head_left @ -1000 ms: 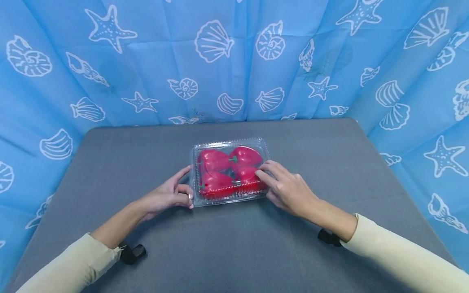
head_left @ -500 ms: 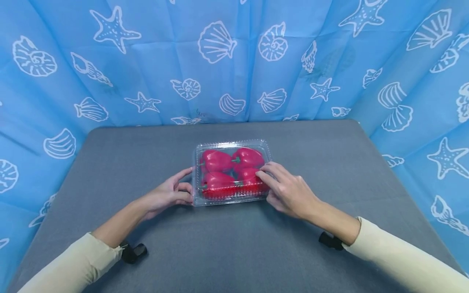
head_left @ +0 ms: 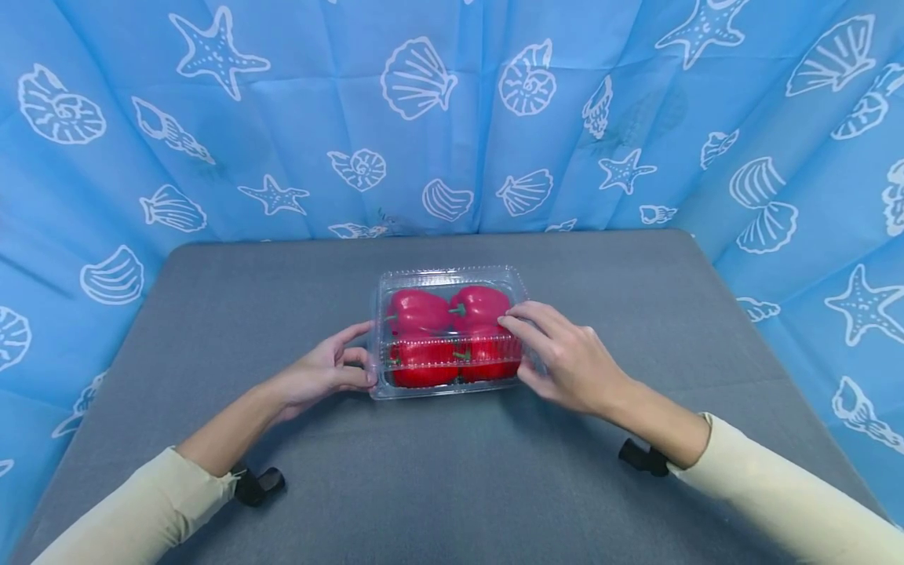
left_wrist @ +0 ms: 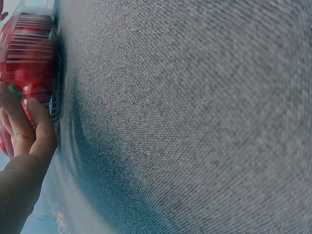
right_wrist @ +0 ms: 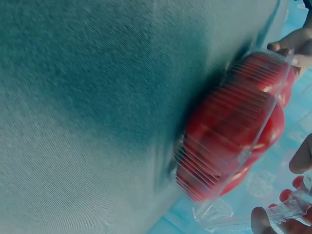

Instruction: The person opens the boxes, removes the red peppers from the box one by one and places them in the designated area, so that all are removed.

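A clear plastic clamshell container [head_left: 445, 391] sits in the middle of the table and holds several red bell peppers [head_left: 421, 311] with green stems. Its lid [right_wrist: 229, 223] is raised at the front, off the base, and still joined along the far side. My right hand [head_left: 572, 361] pinches the lid near its right end, fingertips on top and thumb lower. At the left end, my left hand [head_left: 318, 378] holds the base, thumb at the front corner and index finger along the side. In the left wrist view, the fingers [left_wrist: 43, 129] lie against the container's wall.
A grey cloth-covered table [head_left: 452, 486] lies under both arms. Behind and beside it hangs a blue curtain [head_left: 297, 102] with white shell and starfish prints. Black straps [head_left: 257, 486] circle both forearms near the cream sleeves.
The lid's front edge has come up off the base, showing the front peppers more plainly. My right hand has shifted slightly right and up with it. The left hand stays at the left end.
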`<state>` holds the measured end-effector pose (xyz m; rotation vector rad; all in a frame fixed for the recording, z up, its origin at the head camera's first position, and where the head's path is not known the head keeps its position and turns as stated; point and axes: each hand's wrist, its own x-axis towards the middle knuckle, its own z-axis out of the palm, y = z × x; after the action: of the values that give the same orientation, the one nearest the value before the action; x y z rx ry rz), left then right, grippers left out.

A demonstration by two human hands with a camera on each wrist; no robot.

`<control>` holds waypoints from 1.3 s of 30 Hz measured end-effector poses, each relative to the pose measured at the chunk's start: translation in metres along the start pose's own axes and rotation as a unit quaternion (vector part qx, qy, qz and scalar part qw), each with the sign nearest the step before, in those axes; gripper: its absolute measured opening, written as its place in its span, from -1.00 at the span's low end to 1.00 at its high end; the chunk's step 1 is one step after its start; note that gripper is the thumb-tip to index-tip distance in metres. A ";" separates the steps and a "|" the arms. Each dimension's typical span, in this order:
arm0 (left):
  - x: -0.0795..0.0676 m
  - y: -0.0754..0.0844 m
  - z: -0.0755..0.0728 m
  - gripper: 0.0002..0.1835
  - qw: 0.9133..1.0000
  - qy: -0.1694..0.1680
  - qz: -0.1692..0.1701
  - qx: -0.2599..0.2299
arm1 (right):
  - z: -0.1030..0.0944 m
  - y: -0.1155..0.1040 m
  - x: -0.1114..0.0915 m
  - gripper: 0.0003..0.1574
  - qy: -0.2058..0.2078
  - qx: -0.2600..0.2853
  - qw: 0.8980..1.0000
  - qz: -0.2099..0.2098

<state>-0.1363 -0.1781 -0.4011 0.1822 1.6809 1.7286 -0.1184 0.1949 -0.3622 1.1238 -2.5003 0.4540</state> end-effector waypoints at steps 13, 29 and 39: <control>0.000 -0.002 0.000 -0.05 1.000 0.001 0.002 0.001 | -0.011 0.010 0.010 -0.18 0.073 0.036 0.996 0.033; 0.001 -0.004 -0.002 -0.07 1.000 -0.010 0.018 -0.001 | -0.014 0.026 0.034 -0.17 0.148 0.093 0.984 0.041; -0.001 -0.004 -0.001 -0.09 1.000 -0.014 0.021 -0.005 | -0.012 0.043 0.046 -0.20 0.162 0.101 0.981 0.029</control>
<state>-0.1345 -0.1800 -0.4044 0.2381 1.6590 1.7557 -0.1778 0.1974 -0.3369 0.9601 -2.2424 0.8509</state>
